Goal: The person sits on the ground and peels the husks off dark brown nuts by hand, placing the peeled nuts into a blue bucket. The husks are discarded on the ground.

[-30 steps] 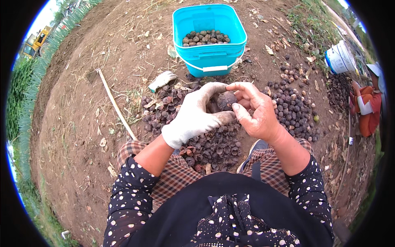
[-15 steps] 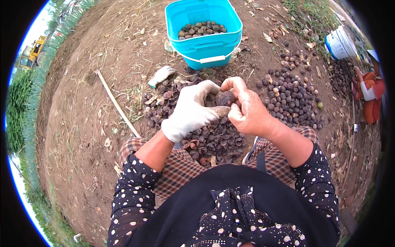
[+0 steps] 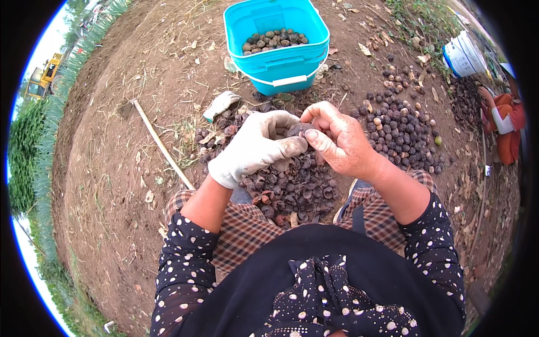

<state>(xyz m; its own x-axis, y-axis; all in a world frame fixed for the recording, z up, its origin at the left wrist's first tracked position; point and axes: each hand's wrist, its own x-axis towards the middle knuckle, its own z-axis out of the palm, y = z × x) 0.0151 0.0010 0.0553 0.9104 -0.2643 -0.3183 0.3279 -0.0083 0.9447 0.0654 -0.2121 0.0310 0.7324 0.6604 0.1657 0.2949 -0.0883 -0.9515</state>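
My left hand (image 3: pixel 247 147), in a white knitted glove dirty at the fingertips, curls around a dark-husked walnut (image 3: pixel 298 130) in front of me. Bare, my right hand (image 3: pixel 345 145) has its thumb and fingers closed at the walnut's right side, on the dark husk. Fingers cover much of the nut. Under both hands lies a heap of dark, broken husks (image 3: pixel 300 188). To the right, a pile of blackened whole walnuts (image 3: pixel 401 132) is spread on the soil. Beyond my hands stands a turquoise bucket (image 3: pixel 286 74), with brown shelled-out walnuts (image 3: pixel 275 40) inside.
A loose white glove (image 3: pixel 222 105) lies left of the husks. A wooden-handled hoe (image 3: pixel 160 142) rests on the soil at left. At far right are a tipped white bucket (image 3: pixel 465 55) and a crouching person (image 3: pixel 504 126). A yellow machine (image 3: pixel 42 80) stands far left.
Both hands have opened slightly from each other's grip around the walnut, and my left wrist has shifted a little left. The right thumb has turned upward, and less of the nut shows.
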